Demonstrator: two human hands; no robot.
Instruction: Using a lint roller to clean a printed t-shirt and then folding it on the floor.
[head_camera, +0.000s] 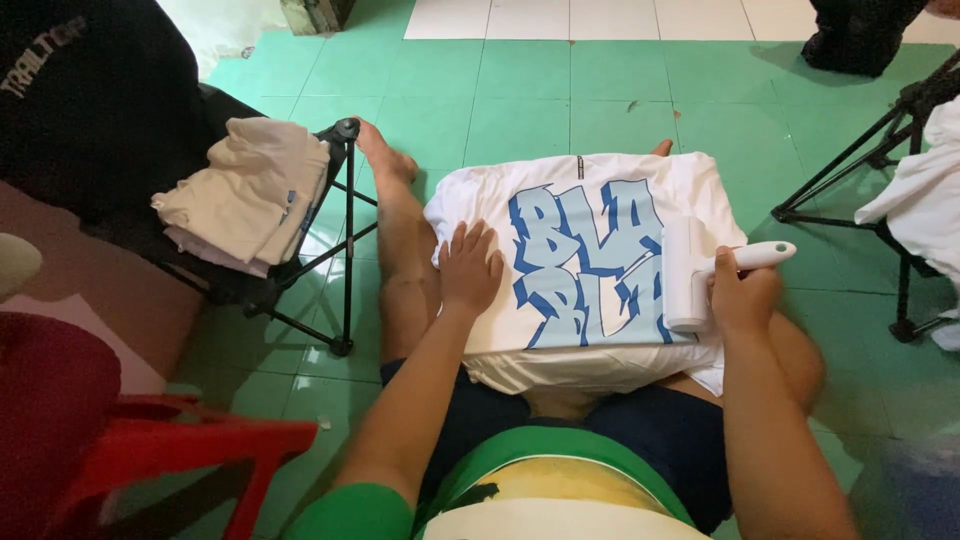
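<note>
Green tiled floor (600, 90). Folding stool (300, 270), left, bearing folded cream garments (250, 190). White T-shirt (470, 190) with blue graffiti print, spread flat across the seated person's lap. Left hand (470, 268), open, fingers spread, pressing the shirt's left part. Right hand (742, 295), closed around the handle of a white lint roller (686, 272), roller resting on the print's right edge.

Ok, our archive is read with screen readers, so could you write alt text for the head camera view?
A seated person's right hand holds a white lint roller on a folded white T-shirt with a blue graphic, laid across their legs, while the left hand presses the shirt flat. To the left, folded cream clothes lie on a black folding stool on the green tiled floor.
</note>
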